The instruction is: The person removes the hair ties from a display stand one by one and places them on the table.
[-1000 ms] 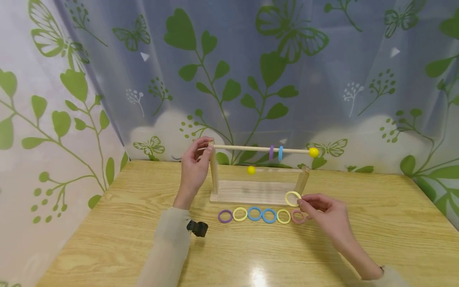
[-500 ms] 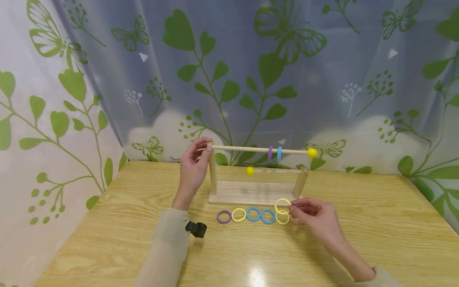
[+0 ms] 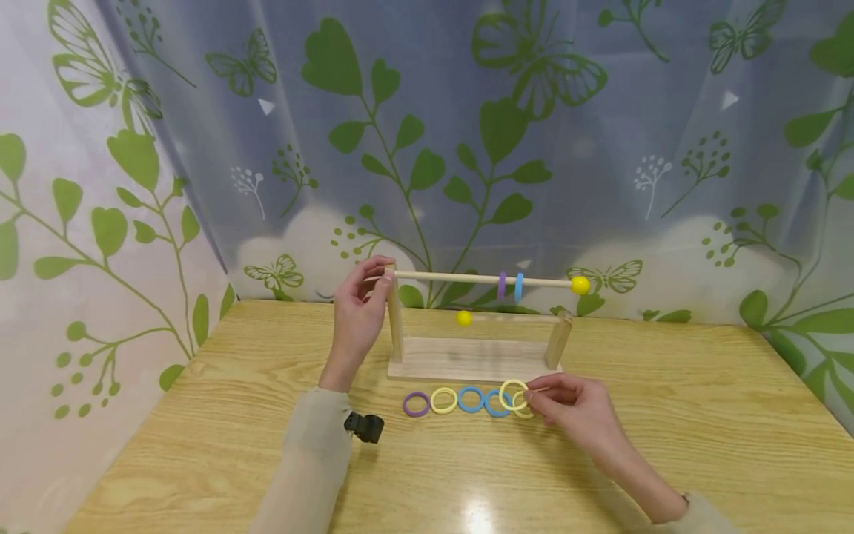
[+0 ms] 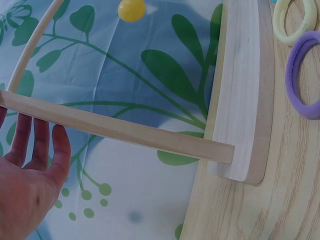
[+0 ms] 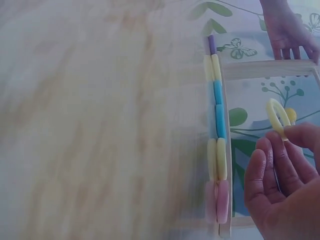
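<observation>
My left hand point(image 3: 360, 311) grips the top of the left post of a wooden stand point(image 3: 467, 360), fingers behind it in the left wrist view. Between thumb and fingers, my right hand point(image 3: 580, 415) pinches a yellow ring point(image 3: 514, 382), raised in front of the stand. In the head view this ring overlaps a blue ring point(image 3: 489, 409) and another yellow ring in the row on the table. On the stand's upper rod point(image 3: 447, 277) hang a purple ring point(image 3: 502, 285) and a light blue ring point(image 3: 519, 287). A yellow ball point(image 3: 580, 285) caps that rod's right end.
A lower rod point(image 3: 514, 319) reaches left from the right post and ends in a yellow ball point(image 3: 463, 318). The row also has a purple ring point(image 3: 405, 404) at its left end and a pink ring point(image 5: 223, 202) at its right. A patterned curtain point(image 3: 427, 148) hangs behind the table.
My right hand has moved left along the row with the yellow ring, bringing it slightly lower. The left hand keeps its grip on the post.
</observation>
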The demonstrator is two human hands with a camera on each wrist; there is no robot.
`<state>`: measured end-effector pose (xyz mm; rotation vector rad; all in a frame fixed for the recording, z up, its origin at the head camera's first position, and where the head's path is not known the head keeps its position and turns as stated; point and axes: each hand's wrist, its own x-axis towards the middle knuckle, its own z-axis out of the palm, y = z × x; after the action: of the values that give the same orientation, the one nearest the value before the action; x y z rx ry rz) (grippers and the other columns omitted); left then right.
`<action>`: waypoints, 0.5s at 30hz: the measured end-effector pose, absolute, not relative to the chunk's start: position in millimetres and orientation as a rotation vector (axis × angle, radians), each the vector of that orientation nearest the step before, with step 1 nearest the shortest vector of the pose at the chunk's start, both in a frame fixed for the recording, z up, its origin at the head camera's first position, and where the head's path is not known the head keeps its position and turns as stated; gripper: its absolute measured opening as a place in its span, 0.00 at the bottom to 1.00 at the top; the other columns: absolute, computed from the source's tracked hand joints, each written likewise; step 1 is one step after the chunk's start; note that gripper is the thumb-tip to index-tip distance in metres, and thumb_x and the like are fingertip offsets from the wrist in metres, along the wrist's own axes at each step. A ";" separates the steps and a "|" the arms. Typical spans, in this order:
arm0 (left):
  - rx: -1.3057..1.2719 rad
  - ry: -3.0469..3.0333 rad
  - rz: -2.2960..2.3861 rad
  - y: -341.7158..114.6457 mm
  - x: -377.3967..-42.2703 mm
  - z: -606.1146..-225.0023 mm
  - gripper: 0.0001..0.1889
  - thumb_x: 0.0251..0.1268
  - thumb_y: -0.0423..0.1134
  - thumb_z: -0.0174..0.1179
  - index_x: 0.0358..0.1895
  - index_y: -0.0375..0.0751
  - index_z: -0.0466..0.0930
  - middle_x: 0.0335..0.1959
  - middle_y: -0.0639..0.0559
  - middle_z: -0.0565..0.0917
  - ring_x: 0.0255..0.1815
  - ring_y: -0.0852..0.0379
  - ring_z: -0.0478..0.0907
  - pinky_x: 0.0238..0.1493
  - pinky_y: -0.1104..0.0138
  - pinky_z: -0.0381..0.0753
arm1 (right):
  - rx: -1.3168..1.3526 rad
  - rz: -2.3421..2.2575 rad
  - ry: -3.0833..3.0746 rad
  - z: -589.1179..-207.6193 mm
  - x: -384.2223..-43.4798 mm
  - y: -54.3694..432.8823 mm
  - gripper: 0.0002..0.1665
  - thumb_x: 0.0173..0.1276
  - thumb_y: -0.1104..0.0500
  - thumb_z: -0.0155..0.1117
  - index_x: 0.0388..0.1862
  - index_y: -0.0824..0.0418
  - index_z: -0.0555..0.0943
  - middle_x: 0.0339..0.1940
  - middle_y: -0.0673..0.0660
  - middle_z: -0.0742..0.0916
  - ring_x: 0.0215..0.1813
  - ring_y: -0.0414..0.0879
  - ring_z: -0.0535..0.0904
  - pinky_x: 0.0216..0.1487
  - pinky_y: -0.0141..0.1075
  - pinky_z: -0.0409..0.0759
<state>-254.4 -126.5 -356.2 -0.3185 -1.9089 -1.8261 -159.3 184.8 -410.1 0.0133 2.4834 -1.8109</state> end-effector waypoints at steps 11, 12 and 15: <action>-0.323 -1.905 -1.833 -126.7 -254.0 -355.4 0.12 0.75 0.31 0.56 0.56 0.36 0.82 0.47 0.42 0.82 0.43 0.61 0.82 0.43 0.73 0.83 | -0.033 -1.783 2.409 -412.1 -159.2 178.2 0.19 0.67 0.60 0.73 0.52 0.69 0.85 0.37 0.55 0.92 0.34 0.41 0.86 0.32 0.32 0.83; -0.325 -1.904 -1.834 -126.7 -254.2 -355.5 0.12 0.74 0.31 0.56 0.56 0.35 0.82 0.47 0.42 0.82 0.43 0.61 0.82 0.44 0.73 0.83 | -0.031 -1.779 2.408 -412.2 -159.2 177.5 0.19 0.67 0.59 0.73 0.52 0.68 0.85 0.36 0.55 0.92 0.34 0.41 0.86 0.31 0.32 0.83; -0.324 -1.902 -1.831 -126.3 -254.8 -355.6 0.12 0.75 0.31 0.56 0.56 0.35 0.82 0.47 0.43 0.82 0.43 0.61 0.82 0.43 0.73 0.83 | -0.048 -1.770 2.411 -413.0 -159.7 174.9 0.18 0.66 0.59 0.73 0.51 0.69 0.85 0.37 0.56 0.92 0.34 0.41 0.86 0.31 0.32 0.83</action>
<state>-254.8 -126.3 -355.6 -0.3239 -1.9021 -1.8309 -159.7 174.9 -413.0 -0.0485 2.4115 -1.7701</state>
